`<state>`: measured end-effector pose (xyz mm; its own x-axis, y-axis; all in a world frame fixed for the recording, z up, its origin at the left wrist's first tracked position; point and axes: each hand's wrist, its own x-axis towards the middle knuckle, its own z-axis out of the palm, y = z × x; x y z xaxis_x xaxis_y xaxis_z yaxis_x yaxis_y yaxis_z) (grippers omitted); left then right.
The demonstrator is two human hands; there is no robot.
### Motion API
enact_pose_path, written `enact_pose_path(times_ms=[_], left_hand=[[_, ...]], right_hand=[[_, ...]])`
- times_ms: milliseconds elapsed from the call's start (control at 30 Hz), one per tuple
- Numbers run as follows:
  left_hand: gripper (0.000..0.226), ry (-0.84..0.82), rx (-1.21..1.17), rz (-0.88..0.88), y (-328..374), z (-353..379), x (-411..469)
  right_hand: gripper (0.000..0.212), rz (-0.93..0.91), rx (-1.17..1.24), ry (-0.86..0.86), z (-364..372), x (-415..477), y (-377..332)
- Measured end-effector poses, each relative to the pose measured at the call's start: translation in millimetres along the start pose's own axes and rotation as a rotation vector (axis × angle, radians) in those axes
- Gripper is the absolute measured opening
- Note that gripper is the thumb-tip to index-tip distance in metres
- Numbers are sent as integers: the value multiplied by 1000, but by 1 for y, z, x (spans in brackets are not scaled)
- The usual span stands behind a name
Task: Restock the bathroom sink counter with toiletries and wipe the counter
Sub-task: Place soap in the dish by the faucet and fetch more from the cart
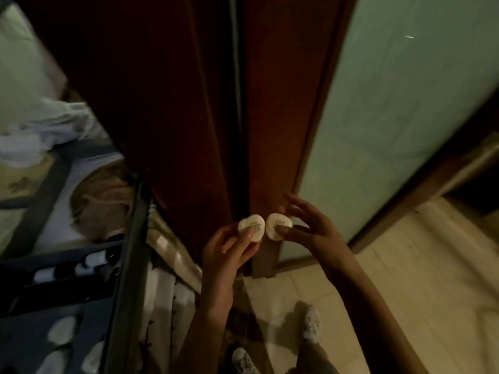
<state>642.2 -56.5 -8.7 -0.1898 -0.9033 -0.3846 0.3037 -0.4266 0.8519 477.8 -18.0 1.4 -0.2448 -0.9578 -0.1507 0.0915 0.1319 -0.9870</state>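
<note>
The head view is the only one. You are in a dim passage, and a dark wooden door post rises through the middle of it; take that post as your mark. To its right is a frosted glass panel, and pale floor tiles spread out below and to the right of its foot. To the left of the post, a cart carries folded white linen and a dark tray of round pale pieces, too blurred to name for sure. No sink surface shows here.

In front of the lower end of the post you hold 2 round wrapped soaps side by side, just apart.
- **Left hand:** Your left hand grips the left soap, with its fingers curled over the lower edge.
- **Right hand:** Your right hand pinches the right soap between the thumb and 1 finger. The other fingers are spread wide and hold nothing.

I judge each soap to be light, stiff and small. The wrapper is probably slick, so a pinch at the rim could let a soap slide out. A hold across the flat faces, or a cupped palm, should carry them more safely to the sink surface. Dropped on the tiles, a soap may chip.
</note>
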Motion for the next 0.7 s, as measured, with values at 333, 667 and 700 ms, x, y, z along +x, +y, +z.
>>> enact_pose_path(times_ms=[333, 667, 700], left_hand=[[27, -273, 105, -143, -64, 172, -2], [56, -580, 332, -215, -153, 358, -23], [58, -601, 360, -219, -161, 374, -28]], right_hand=[[56, 45, 299, 381, -166, -44, -6], [35, -1, 370, 685, -343, -105, -12], [36, -6, 359, 713, -359, -114, -11]])
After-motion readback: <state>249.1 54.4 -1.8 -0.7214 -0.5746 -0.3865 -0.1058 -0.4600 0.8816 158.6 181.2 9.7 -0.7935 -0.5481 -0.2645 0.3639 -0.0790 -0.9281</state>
